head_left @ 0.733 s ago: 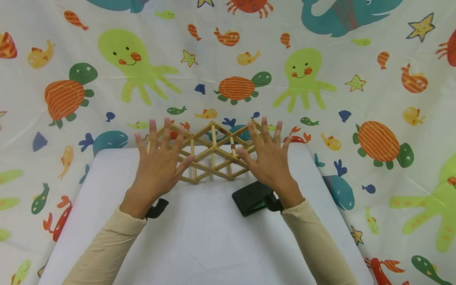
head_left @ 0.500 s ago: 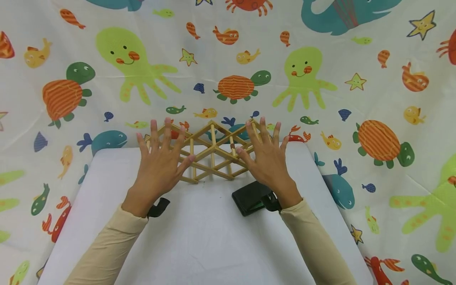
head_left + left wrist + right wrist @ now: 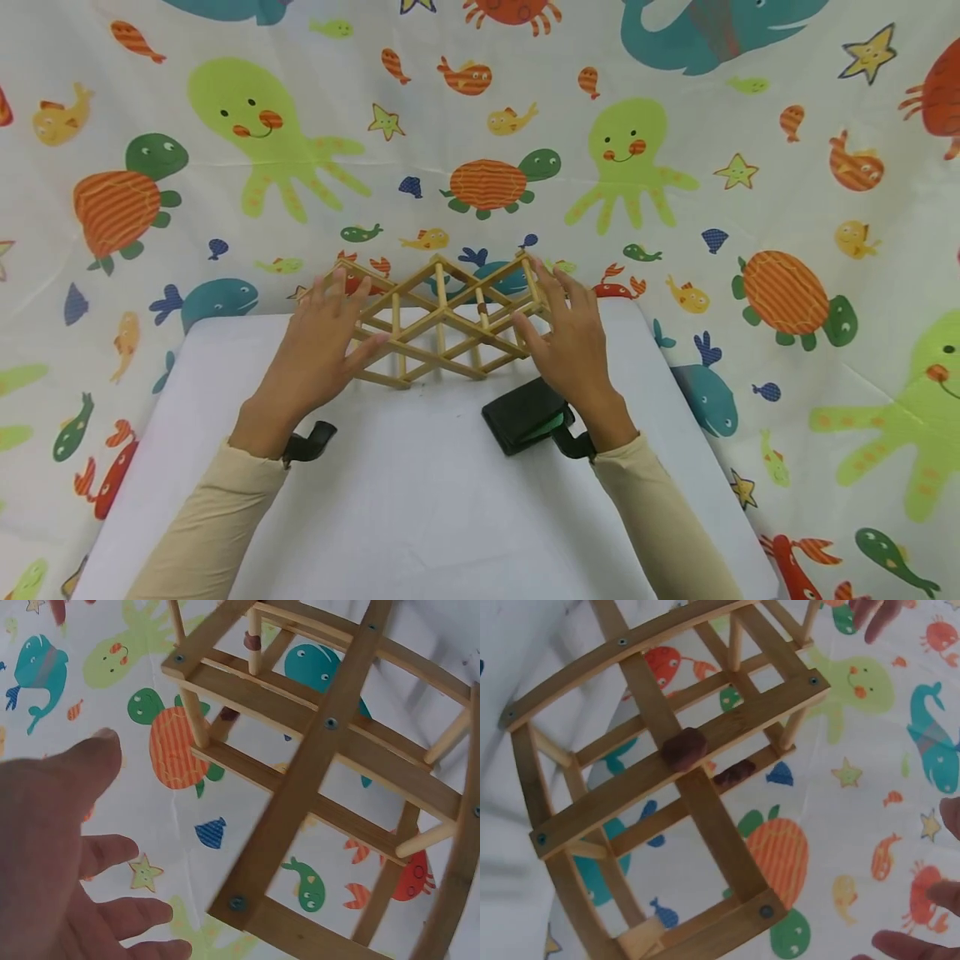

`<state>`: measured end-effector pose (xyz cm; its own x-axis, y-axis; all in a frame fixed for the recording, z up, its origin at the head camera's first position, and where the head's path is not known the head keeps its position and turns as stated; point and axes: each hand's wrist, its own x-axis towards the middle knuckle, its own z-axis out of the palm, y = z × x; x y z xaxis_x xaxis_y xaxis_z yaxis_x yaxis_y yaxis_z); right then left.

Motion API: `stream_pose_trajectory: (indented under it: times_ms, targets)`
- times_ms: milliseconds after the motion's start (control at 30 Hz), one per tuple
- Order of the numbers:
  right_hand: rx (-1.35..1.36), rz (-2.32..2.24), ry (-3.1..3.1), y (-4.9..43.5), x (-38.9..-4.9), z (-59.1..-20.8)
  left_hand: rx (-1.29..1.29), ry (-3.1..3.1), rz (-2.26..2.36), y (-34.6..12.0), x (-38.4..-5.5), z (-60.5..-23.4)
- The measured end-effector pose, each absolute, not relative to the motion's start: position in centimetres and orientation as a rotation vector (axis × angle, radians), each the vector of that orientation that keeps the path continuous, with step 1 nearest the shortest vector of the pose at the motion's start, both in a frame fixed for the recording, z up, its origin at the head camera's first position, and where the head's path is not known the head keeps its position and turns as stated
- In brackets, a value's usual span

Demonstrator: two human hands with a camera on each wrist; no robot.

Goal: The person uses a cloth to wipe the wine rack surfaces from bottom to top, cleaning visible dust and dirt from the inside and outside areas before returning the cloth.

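While poised over a white table, photographed with left hand and right hand at opposite ends of a wooden lattice rack. Dressed in tan sleeves, with black straps at both wrists. Seen from the head camera with left fingers overlapping the rack's left end, loosely extended, and with thumb set wide of the rest. Shown in the left wrist view with clear space between those fingers and the wood, and with nothing in the grasp. Likewise empty on the right, with fingers relaxed and thumb apart over the rack's right end, but with fingertips away from the wood in the right wrist view. Set on the far part of the table, in the rack's case, with crossed slats joined by screws and marked by dark reddish-brown patches. Pictured also with a black wallet in front of the rack, near the right wrist. Backed by a pale cloth printed with octopuses, turtles, whales, crabs and fish.
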<state>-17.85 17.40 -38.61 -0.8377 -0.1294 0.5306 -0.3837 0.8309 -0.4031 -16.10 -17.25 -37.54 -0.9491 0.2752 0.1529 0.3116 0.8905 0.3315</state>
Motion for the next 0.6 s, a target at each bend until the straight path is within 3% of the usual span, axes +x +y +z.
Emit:
stream_pose_trajectory:
  times_ms: [600]
  targets:
    - [0.359,0.995,-2.355,19.5,-15.7,-43.6,-0.569,-2.767,-1.033,-21.7,-18.7,-42.3]
